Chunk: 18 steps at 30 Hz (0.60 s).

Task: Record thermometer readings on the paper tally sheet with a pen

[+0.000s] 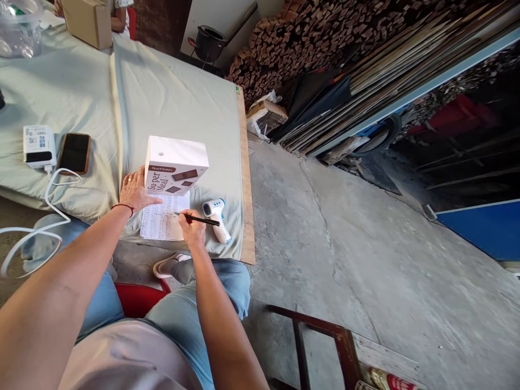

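Note:
My right hand [193,228] is closed around a black pen [203,219], its tip at a sheet of paper [156,225] covered in rows of handwriting. My left hand [136,190] lies with fingers spread at the paper's upper left, the thumb on the sheet and the other fingers beside a white box [179,153]. Brown bars and the words "Super Meal" are printed on the box, which stands upright at the paper's far edge. Just right of my right hand, a white and blue infrared thermometer [219,219] lies on the cloth.
A phone [75,153] and a white power bank [39,145] with a looping white cable [52,203] lie at left. A cardboard box [87,24] and a clear plastic container [18,32] stand at the far left, near another person [119,16]. A wooden frame [317,330] stands on the floor at right.

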Motion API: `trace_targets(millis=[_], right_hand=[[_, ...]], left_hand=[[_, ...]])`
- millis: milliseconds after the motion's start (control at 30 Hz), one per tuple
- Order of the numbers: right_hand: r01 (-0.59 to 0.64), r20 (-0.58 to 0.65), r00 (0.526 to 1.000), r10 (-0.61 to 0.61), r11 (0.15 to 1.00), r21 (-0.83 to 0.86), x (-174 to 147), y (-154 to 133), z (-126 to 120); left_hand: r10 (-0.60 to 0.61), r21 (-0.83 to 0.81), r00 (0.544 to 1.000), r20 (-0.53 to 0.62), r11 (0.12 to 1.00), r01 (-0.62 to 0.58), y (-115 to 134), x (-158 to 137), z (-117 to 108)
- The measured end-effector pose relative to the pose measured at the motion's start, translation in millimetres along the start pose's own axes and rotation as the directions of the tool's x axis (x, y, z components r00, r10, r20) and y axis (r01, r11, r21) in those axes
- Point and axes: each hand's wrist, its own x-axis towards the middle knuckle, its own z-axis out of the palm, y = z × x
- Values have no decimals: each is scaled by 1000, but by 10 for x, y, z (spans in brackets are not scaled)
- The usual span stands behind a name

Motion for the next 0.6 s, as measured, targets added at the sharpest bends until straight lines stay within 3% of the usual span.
trace_targets(millis=[600], right_hand=[[23,-30,999,-24,998,-53,6,37,2]], left_hand=[[2,-12,1000,-6,1000,-2,-5,7,5]])
